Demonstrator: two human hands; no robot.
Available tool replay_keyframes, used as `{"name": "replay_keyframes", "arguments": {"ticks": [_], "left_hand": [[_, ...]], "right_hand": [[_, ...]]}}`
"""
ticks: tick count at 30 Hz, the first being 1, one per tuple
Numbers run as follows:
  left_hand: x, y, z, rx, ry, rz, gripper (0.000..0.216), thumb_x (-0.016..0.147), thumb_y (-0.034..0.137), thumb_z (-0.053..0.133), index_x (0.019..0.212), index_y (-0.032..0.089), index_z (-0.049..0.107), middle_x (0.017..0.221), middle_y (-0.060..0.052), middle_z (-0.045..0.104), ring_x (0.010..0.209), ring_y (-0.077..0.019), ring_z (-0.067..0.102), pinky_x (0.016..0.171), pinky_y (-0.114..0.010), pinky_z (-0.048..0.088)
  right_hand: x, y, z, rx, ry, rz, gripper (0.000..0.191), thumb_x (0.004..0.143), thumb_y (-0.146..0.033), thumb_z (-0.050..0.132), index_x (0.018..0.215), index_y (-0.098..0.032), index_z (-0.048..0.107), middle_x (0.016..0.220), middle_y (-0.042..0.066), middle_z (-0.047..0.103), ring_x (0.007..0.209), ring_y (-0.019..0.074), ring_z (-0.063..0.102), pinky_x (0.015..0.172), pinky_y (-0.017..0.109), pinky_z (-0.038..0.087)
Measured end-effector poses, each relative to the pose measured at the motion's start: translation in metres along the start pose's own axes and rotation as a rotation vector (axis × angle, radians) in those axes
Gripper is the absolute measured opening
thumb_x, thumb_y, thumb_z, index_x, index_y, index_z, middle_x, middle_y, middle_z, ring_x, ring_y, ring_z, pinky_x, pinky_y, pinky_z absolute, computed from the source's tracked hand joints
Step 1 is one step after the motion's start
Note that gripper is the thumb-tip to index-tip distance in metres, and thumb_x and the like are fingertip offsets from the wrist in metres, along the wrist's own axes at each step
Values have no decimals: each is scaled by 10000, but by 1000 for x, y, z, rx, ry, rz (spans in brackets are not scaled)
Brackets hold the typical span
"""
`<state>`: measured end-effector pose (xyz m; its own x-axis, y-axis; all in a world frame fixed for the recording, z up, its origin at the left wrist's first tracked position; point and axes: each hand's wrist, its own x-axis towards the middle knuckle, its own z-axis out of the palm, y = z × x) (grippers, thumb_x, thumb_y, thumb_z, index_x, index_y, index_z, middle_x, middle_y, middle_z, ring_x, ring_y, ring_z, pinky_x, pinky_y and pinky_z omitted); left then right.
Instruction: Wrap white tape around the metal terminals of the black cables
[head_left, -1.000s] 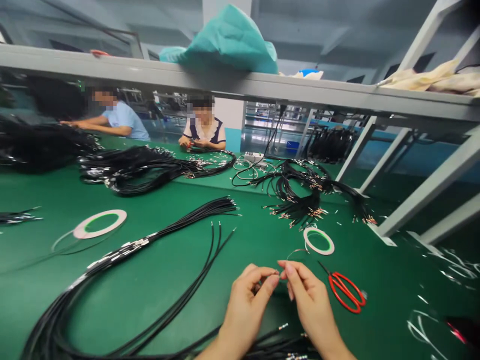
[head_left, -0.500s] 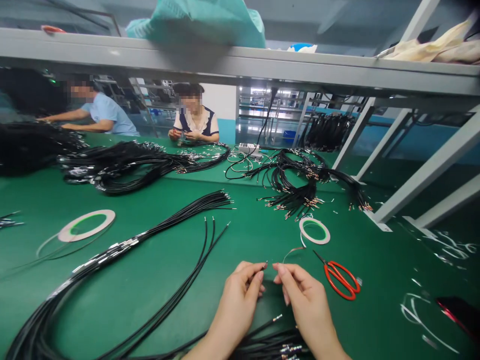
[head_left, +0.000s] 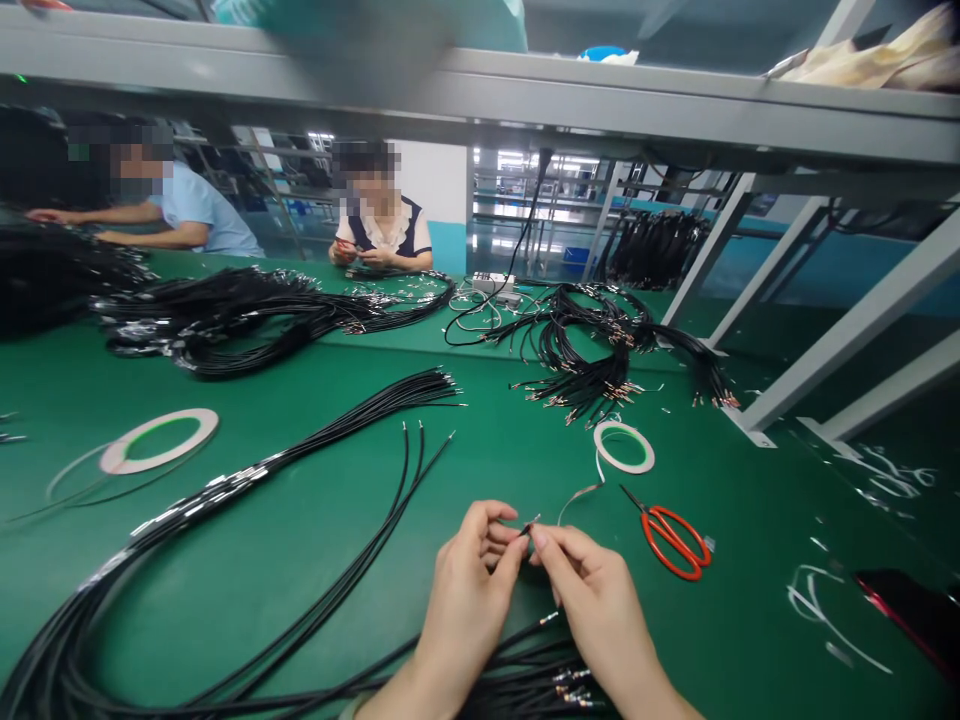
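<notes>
My left hand [head_left: 469,590] and my right hand [head_left: 592,600] meet fingertip to fingertip low in the middle of the view, above the green table [head_left: 315,520]. Both are pinched on the tip of a thin black wire [head_left: 529,526]. A strip of tape [head_left: 577,497] trails from that spot toward a small tape ring [head_left: 624,447]. Under my wrists lies a bunch of black wires with metal terminals [head_left: 555,680]. Three loose black wires [head_left: 397,510] lie just left of my hands.
Red-handled scissors [head_left: 671,540] lie right of my hands. A larger tape ring [head_left: 159,440] sits at the left. Long black cable bundles [head_left: 225,490] and piles [head_left: 225,320] cover the table. Two people [head_left: 379,225] work at the far side. A metal shelf frame [head_left: 480,100] spans overhead.
My fingertips have closed together on the wire tip. The view has tilted so everything sits slightly higher and to the left.
</notes>
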<state>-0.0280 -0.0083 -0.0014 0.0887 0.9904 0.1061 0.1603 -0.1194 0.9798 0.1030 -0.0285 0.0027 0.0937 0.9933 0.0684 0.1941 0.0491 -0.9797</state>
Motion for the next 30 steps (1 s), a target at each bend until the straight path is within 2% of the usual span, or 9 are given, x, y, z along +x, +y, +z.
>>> {"name": "replay_keyframes", "arguments": {"ticks": [6, 11, 17, 30], "left_hand": [[0, -3, 1, 82, 22, 85, 97, 846, 186, 557, 937, 208, 532, 794, 12, 644, 691, -130, 667, 648, -247, 548], [-2, -5, 1, 169, 39, 165, 34, 859, 177, 544, 874, 206, 536, 793, 14, 619, 702, -119, 640, 640, -222, 535], [-3, -6, 0, 248, -4, 240, 86, 880, 160, 510, 875, 206, 582, 823, -4, 626, 757, -133, 633, 692, -235, 528], [-3, -4, -1, 277, -9, 238, 165, 887, 197, 518, 986, 208, 650, 848, -33, 641, 767, -157, 647, 703, -262, 531]], "right_hand": [[1, 2, 2, 36, -1, 60, 330, 866, -443, 553, 884, -167, 734, 543, -7, 539, 532, 148, 497, 453, 211, 374], [1, 2, 3, 72, 9, 79, 321, 859, -431, 569, 847, -157, 736, 672, 28, 627, 601, 152, 531, 505, 216, 401], [2, 3, 3, 53, 12, 64, 331, 861, -431, 561, 846, -147, 730, 669, 23, 618, 644, 171, 542, 588, 239, 427], [3, 2, 2, 28, -1, 31, 331, 884, -405, 535, 908, -139, 729, 718, 46, 654, 682, 192, 573, 636, 258, 449]]}}
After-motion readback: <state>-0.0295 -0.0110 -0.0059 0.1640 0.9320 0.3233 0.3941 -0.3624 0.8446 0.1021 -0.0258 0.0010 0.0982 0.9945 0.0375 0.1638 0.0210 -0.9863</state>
